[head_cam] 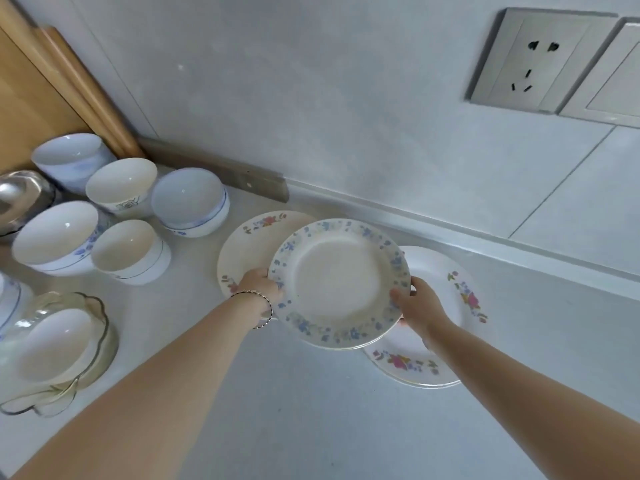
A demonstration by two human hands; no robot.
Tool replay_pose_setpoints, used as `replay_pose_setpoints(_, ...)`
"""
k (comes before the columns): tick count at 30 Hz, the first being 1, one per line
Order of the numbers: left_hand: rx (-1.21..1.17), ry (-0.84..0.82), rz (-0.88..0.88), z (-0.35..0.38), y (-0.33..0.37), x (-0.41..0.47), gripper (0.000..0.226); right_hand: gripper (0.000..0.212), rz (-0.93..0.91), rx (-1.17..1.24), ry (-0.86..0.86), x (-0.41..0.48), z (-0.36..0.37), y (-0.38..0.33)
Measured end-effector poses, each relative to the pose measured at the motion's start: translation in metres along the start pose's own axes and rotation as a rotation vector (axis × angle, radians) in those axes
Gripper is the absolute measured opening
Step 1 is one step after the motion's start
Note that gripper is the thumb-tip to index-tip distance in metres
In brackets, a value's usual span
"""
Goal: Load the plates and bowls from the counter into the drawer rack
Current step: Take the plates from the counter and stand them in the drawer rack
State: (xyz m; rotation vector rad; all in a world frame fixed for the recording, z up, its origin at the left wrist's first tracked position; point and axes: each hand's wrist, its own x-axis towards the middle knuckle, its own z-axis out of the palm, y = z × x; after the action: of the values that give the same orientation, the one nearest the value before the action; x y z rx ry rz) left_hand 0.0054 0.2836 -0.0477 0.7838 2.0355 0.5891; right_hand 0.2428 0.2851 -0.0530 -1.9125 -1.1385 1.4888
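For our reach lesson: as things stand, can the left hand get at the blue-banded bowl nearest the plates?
Likely not yet: the left hand grips the blue-flowered plate. Freed, it could probably reach the blue-banded bowl; only a flat pink-flowered plate lies between.

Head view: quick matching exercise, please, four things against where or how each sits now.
1 blue-flowered plate
2 glass bowl
3 socket
4 steel bowl

A on the wall
B at the left frame edge
C gripped by left hand and right hand
D holding a white bowl

Pairs: 1-C, 2-D, 3-A, 4-B.
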Motion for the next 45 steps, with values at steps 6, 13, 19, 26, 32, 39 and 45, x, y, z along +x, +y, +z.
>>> replay_pose_setpoints(6, -0.128, 0.034, 0.021, -0.018, -0.015, -0.036, 0.026, 0.032, -0.086, -0.003, 0.025, -0.033, -0.002, -0.001)
replay_pose_setpoints(13, -0.294, 0.01, -0.033, -0.085, -0.073, -0.118, 0.026, 0.023, -0.178, 0.04, -0.061, -0.124, 0.026, -0.01)
replay_pose_setpoints(19, -0.256, 0.029, -0.008, -0.184, -0.172, -0.193, 0.025, 0.023, -0.224, 0.054, -0.18, -0.242, 0.106, 0.011)
replay_pose_setpoints(26, -0.31, -0.022, 0.055, -0.306, -0.305, -0.27, 0.028, 0.025, -0.151, 0.099, -0.224, -0.376, 0.219, 0.059)
replay_pose_setpoints(32, -0.272, -0.096, -0.018, -0.368, -0.377, -0.294, 0.031, 0.023, -0.005, 0.106, -0.198, -0.446, 0.294, 0.1)
replay_pose_setpoints(39, -0.137, -0.15, -0.142, -0.391, -0.427, -0.248, 0.025, 0.026, 0.144, 0.138, -0.149, -0.449, 0.368, 0.147)
replay_pose_setpoints(45, -0.022, -0.144, -0.203, -0.404, -0.452, -0.178, 0.035, 0.023, 0.215, 0.142, -0.14, -0.419, 0.432, 0.158)
